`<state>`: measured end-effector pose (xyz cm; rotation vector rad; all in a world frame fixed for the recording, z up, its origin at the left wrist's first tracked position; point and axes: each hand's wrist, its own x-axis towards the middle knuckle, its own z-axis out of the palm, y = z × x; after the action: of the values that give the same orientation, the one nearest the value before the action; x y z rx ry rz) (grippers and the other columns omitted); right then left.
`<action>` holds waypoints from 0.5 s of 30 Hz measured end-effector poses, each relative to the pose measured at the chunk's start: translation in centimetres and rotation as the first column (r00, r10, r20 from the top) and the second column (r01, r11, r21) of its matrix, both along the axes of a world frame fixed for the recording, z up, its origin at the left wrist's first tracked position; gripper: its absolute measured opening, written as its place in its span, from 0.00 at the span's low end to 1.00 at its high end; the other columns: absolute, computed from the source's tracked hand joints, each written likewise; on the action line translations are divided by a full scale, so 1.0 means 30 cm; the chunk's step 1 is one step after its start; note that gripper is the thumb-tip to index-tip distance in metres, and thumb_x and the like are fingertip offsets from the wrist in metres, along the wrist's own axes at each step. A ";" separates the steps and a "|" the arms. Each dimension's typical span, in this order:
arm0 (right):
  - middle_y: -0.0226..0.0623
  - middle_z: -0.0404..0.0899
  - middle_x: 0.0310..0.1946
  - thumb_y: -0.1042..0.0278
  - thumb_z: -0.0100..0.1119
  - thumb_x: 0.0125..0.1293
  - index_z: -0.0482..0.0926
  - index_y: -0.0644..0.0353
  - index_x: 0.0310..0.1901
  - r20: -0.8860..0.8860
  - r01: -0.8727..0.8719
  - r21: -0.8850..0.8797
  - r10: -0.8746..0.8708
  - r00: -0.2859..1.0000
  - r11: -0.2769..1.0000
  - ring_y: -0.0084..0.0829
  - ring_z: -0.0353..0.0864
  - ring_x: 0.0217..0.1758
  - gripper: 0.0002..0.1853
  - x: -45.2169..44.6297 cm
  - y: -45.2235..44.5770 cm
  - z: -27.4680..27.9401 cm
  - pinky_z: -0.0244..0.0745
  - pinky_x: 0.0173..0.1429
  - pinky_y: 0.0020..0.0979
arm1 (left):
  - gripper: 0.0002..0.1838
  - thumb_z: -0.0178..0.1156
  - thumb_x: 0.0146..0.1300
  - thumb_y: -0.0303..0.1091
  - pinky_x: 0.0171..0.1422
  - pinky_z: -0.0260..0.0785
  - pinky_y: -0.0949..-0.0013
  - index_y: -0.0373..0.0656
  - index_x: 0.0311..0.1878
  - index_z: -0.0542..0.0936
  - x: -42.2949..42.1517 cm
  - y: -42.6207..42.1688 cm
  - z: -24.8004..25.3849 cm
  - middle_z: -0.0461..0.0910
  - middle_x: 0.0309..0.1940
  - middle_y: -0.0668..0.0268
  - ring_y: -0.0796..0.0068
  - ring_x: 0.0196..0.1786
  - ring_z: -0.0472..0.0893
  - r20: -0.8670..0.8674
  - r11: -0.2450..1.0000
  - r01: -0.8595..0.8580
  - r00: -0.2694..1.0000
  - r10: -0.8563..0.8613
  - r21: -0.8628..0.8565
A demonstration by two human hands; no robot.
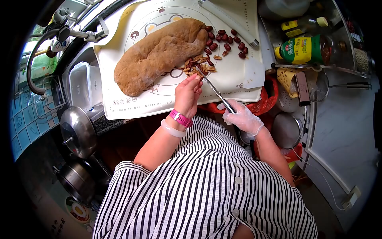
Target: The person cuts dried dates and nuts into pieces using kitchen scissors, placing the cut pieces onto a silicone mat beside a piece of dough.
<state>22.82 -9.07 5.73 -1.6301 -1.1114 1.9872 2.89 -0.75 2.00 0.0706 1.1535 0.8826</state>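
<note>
My left hand point(188, 94), bare with a pink watch and a white bangle, is closed in a pinch over the mat. What its fingertips hold is too small to make out. My right hand point(243, 116), in a clear plastic glove, grips the dark handle of slim metal scissors point(215, 91). Their blades point up and left, close to my left fingertips. Just beyond lies a pile of cut red date pieces point(203, 65). Several whole red dates point(225, 38) are scattered to the right. A long brown dough loaf point(161, 55) lies across the mat.
The white baking mat point(109, 71) covers the counter. A rolling pin point(234, 26) and a white scraper point(254, 73) lie on its right side. Sauce bottles point(304, 49) stand at the right. Clear plastic containers point(81, 85) and a faucet point(59, 34) are at the left.
</note>
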 end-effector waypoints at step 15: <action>0.28 0.74 0.27 0.70 0.56 0.61 0.77 0.61 0.48 0.167 -0.011 0.072 -0.001 0.986 0.997 0.18 0.72 0.28 0.14 -0.011 0.009 0.019 0.70 0.36 0.24 | 0.12 0.59 0.69 0.28 0.45 0.72 0.77 0.38 0.53 0.76 -0.008 -0.004 -0.003 0.81 0.39 0.70 0.81 0.40 0.80 -0.014 1.000 0.023 1.000 -0.023 0.004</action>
<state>22.49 -8.78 6.30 -1.7839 -1.2329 1.8178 2.66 -0.87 1.91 0.0938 1.1620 0.8658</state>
